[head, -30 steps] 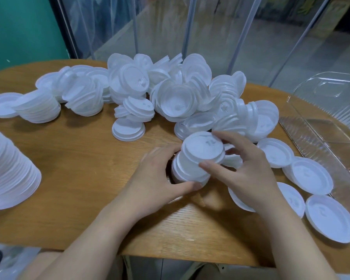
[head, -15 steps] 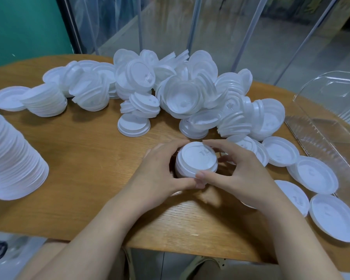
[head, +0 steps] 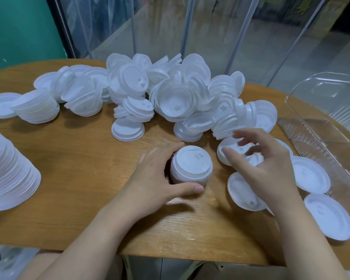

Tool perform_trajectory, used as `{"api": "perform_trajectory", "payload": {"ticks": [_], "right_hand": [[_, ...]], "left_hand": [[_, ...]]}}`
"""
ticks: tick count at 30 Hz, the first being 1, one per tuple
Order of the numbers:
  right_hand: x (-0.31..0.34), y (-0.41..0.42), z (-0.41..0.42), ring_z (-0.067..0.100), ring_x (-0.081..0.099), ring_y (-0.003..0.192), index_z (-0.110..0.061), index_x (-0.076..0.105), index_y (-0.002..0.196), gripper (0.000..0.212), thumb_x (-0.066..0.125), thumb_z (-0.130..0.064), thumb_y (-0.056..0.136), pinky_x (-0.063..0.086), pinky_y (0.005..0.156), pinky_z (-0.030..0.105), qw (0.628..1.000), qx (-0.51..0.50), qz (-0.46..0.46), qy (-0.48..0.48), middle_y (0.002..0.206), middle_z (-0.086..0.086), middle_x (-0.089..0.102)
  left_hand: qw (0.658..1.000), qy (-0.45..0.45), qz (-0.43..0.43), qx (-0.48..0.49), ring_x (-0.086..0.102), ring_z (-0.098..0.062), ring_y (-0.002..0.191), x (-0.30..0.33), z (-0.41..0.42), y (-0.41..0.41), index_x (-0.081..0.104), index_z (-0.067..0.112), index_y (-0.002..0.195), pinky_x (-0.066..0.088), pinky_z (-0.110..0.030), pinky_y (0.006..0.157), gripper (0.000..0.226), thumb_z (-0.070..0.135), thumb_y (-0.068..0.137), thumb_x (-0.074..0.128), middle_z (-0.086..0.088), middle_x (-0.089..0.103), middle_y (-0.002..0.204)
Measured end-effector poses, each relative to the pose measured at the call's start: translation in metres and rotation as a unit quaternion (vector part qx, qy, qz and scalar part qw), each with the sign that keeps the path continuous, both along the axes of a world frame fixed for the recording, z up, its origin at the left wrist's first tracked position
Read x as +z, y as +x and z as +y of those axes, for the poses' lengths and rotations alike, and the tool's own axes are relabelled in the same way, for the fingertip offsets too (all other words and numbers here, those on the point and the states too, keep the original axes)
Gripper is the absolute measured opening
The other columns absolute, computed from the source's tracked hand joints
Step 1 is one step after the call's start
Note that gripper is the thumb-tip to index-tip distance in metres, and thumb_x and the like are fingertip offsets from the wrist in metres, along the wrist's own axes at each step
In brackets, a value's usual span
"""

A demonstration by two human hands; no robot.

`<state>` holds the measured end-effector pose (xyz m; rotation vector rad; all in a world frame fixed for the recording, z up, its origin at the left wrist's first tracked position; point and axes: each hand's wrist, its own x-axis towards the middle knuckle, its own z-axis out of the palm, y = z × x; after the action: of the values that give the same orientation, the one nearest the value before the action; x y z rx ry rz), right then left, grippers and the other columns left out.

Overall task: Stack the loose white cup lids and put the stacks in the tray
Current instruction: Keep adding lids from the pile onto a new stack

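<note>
Right at the near edge of the worktop (head: 73, 178), the left hand (head: 156, 178) has the short stack of lids (head: 191, 167) to itself now, fingers and thumb curled round its sides, its grip pinching the stack upright on the wood. Half a second ago both hands squeezed it together; the right hand (head: 265, 166) has let go and swung right, grip spread and holding nothing, fingers fanned over a loose lid (head: 229, 147) just beside the stack. So the stack looks seated, and the next lid is likely being fetched (plenty within reach at near right).

Writing? The top lid carries a small embossed mark near its centre, too faint to read. No brand or label anywhere.

Left, a tall finished stack (head: 10, 172) lies tilted at the frame's edge. Farther back, the big heap of lids (head: 170, 93) is far from sorted. At far right the clear tray (head: 319, 110) waits with nothing white visible in it.
</note>
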<state>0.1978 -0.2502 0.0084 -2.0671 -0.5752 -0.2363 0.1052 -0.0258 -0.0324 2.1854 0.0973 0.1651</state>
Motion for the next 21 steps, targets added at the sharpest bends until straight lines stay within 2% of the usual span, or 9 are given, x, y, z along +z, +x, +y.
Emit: {"api": "perform_trajectory", "payload": {"ticks": [3, 6, 11, 15, 18, 21], "right_hand": [[-0.006, 0.01, -0.011, 0.004, 0.054, 0.115, -0.027, 0.065, 0.125, 0.057, 0.087, -0.041, 0.074, 0.043, 0.094, 0.016, 0.997, -0.046, 0.005, -0.055, 0.121, -0.016, 0.061], [-0.014, 0.018, -0.015, 0.008, 0.047, 0.125, -0.027, 0.059, 0.133, 0.071, 0.087, -0.046, 0.07, 0.038, 0.106, 0.029, 0.992, -0.067, 0.023, -0.108, 0.129, -0.015, 0.056], [-0.022, 0.022, -0.012, 0.009, 0.05, 0.124, -0.029, 0.057, 0.135, 0.074, 0.087, -0.049, 0.071, 0.043, 0.108, 0.043, 0.983, -0.083, 0.046, -0.159, 0.129, -0.014, 0.058], [-0.02, 0.02, -0.01, 0.014, 0.052, 0.128, -0.029, 0.057, 0.137, 0.077, 0.084, -0.057, 0.071, 0.04, 0.112, 0.051, 0.981, -0.095, 0.052, -0.162, 0.132, -0.012, 0.06], [-0.01, 0.012, -0.011, 0.009, 0.053, 0.125, -0.031, 0.06, 0.134, 0.075, 0.086, -0.056, 0.068, 0.043, 0.111, 0.042, 0.988, -0.086, 0.07, -0.11, 0.129, -0.016, 0.061], [-0.001, 0.002, -0.009, -0.005, 0.054, 0.118, -0.039, 0.062, 0.13, 0.075, 0.085, -0.059, 0.061, 0.043, 0.098, 0.02, 0.993, -0.053, 0.094, -0.041, 0.125, -0.023, 0.062]], "left_hand": [[1.0, 0.004, -0.005, -0.009, 0.047, -0.003, 0.125, 0.0, 0.0, 0.001, 0.05, 0.054, 0.138, 0.042, -0.039, 0.111, 0.085, 0.08, 0.061, 0.075, 0.032, 0.057, 0.122], [1.0, -0.004, -0.009, -0.009, 0.05, -0.003, 0.123, 0.002, -0.001, 0.0, 0.052, 0.056, 0.135, 0.043, -0.04, 0.11, 0.079, 0.075, 0.063, 0.077, 0.035, 0.057, 0.12], [1.0, -0.002, -0.009, -0.005, 0.05, 0.0, 0.12, 0.003, 0.0, 0.0, 0.053, 0.058, 0.131, 0.042, -0.036, 0.11, 0.075, 0.061, 0.064, 0.087, 0.041, 0.053, 0.118], [1.0, -0.009, -0.005, 0.0, 0.05, -0.001, 0.122, 0.0, 0.001, 0.001, 0.053, 0.059, 0.132, 0.043, -0.038, 0.11, 0.078, 0.067, 0.06, 0.084, 0.036, 0.057, 0.117], [1.0, -0.016, -0.008, 0.003, 0.051, 0.0, 0.122, 0.001, 0.001, 0.001, 0.054, 0.056, 0.133, 0.044, -0.035, 0.108, 0.079, 0.065, 0.061, 0.087, 0.033, 0.059, 0.118], [0.999, -0.029, -0.019, -0.002, 0.056, 0.01, 0.106, 0.003, -0.001, 0.0, 0.058, 0.049, 0.131, 0.043, -0.015, 0.089, 0.074, 0.051, 0.065, 0.093, 0.034, 0.062, 0.118]]}}
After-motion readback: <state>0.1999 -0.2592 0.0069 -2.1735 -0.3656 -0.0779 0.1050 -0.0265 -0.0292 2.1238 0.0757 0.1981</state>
